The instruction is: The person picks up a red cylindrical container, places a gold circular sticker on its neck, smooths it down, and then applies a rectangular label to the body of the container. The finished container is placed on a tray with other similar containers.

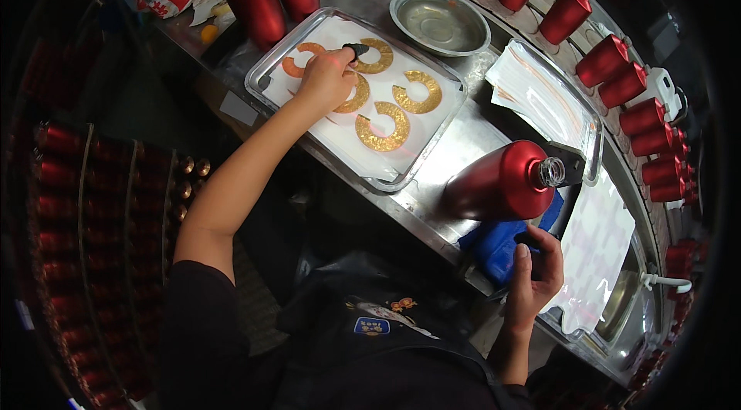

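My left hand (328, 80) reaches over a metal tray (257, 70) lined with white sheets. Its fingers are bunched together, a black cover (356, 50) on one fingertip, close to a gold C-shaped decal (378, 57). Whatever they pinch, if anything, is hidden. More gold C-shaped decals (384, 132) and an orange-looking one (293, 65) lie on the sheets. Beside a red bottle (494, 182), which leans on a blue padded support (498, 252), my right hand (534, 283) is open. Its thumb and forefinger are curved and apart, with something dark at the forefinger's tip.
A round metal basin (440, 20) stands behind the tray. Another tray (594, 140) with white sheets (540, 97) lies to the right. Red bottles (567, 16) line a curved conveyor (532, 20); two more (253, 5) stand behind the tray. Racked bottles (108, 232) fill the left.
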A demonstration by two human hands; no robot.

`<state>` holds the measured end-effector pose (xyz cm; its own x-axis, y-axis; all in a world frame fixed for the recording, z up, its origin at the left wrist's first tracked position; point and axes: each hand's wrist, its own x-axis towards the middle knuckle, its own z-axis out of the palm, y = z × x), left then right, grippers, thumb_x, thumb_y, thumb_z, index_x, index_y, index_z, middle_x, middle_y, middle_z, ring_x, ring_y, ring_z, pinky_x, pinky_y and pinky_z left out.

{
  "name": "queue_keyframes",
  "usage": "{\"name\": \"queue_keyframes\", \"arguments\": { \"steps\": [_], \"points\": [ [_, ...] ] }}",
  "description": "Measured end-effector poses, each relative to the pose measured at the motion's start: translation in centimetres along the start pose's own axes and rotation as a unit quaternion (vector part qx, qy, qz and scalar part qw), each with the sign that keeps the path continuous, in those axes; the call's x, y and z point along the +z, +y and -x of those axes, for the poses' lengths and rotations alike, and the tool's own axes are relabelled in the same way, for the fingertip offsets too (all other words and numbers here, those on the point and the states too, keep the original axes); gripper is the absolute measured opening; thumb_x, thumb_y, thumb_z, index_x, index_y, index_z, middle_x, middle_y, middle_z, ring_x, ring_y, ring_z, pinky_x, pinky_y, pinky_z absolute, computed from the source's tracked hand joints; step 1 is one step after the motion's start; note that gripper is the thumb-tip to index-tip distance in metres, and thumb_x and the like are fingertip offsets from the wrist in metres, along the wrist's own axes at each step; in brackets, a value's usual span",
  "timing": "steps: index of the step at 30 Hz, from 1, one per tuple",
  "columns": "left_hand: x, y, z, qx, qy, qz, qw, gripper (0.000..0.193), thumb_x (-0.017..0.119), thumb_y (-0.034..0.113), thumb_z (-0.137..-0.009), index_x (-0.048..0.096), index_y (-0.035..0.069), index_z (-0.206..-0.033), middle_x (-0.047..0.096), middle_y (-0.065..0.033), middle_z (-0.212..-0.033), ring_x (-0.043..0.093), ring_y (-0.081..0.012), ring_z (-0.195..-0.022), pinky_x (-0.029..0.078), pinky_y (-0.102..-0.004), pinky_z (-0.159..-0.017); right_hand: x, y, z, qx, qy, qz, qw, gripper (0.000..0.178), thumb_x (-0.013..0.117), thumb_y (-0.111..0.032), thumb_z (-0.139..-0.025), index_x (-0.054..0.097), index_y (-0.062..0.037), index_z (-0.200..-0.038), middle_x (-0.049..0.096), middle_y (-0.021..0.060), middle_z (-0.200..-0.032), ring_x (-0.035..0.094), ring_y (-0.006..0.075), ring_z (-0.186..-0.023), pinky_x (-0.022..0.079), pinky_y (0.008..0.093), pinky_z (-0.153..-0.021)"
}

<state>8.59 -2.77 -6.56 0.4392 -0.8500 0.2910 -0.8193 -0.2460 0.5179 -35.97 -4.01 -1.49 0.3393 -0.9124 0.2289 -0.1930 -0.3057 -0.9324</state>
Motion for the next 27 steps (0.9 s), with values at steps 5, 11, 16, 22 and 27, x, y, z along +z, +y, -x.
{"name": "queue_keyframes", "arguments": {
  "steps": [5,11,16,22,27],
  "points": [
    [1.3,-1.6,-0.1,0.057,0.032,0.046,0.997,0.024,0.075,0.007,-0.075,0.065,0.001,-0.096,0.069,-0.0176,-0.089,0.067,-0.0359,-0.091,0.052,-0.0449,-0.081,-0.8,0.2,0.6,0.004,0.01,0.007,1.0,0.026,0.066,-0.004,-0.093,0.064,0.0022,-0.119,0.064,0.0021,-0.099,0.055,0.0035,-0.074,0.041,0.0164,-0.068],
    [0.6,-1.7,-0.1,0.061,0.004,0.001,0.998,0.025,0.074,0.006,-0.078,0.066,-0.004,-0.1,0.072,-0.0172,-0.101,0.071,-0.0313,-0.093,0.054,-0.0383,-0.083,-1.1,1.0,0.9,0.037,0.014,-0.015,0.999,0.025,0.065,-0.004,-0.094,0.064,0.0027,-0.118,0.063,0.002,-0.099,0.055,0.0045,-0.078,0.043,0.018,-0.07],
    [0.4,-0.3,0.4,0.031,0.056,-0.018,0.998,0.027,0.075,0.012,-0.077,0.068,-0.001,-0.099,0.072,-0.0181,-0.102,0.069,-0.0347,-0.092,0.053,-0.0416,-0.083,-1.0,-0.2,1.3,0.005,0.042,-0.003,0.999,0.023,0.065,-0.002,-0.093,0.066,0.0037,-0.115,0.063,0.0041,-0.097,0.057,0.0068,-0.079,0.044,0.0192,-0.071],
    [0.1,0.6,3.2,0.097,0.046,-0.053,0.993,0.023,0.071,0.013,-0.079,0.068,0.001,-0.098,0.068,-0.0175,-0.092,0.064,-0.0373,-0.094,0.048,-0.046,-0.088,1.5,-5.2,0.3,-0.206,-0.157,0.078,0.963,0.027,0.069,0.001,-0.085,0.069,0.0042,-0.112,0.067,0.0088,-0.094,0.049,0.0095,-0.064,0.038,0.0239,-0.06],
    [-1.3,0.8,3.6,0.122,-0.028,-0.042,0.991,0.009,0.065,0.009,-0.087,0.062,0.001,-0.087,0.066,-0.0165,-0.092,0.061,-0.0388,-0.097,0.043,-0.0493,-0.091,10.6,-7.1,-3.5,-0.182,-0.223,0.113,0.951,0.045,0.067,0.002,-0.084,0.066,-0.0088,-0.128,0.048,0.0123,-0.08,0.049,0.0253,-0.062,0.039,0.0355,-0.056]
  ]
}}
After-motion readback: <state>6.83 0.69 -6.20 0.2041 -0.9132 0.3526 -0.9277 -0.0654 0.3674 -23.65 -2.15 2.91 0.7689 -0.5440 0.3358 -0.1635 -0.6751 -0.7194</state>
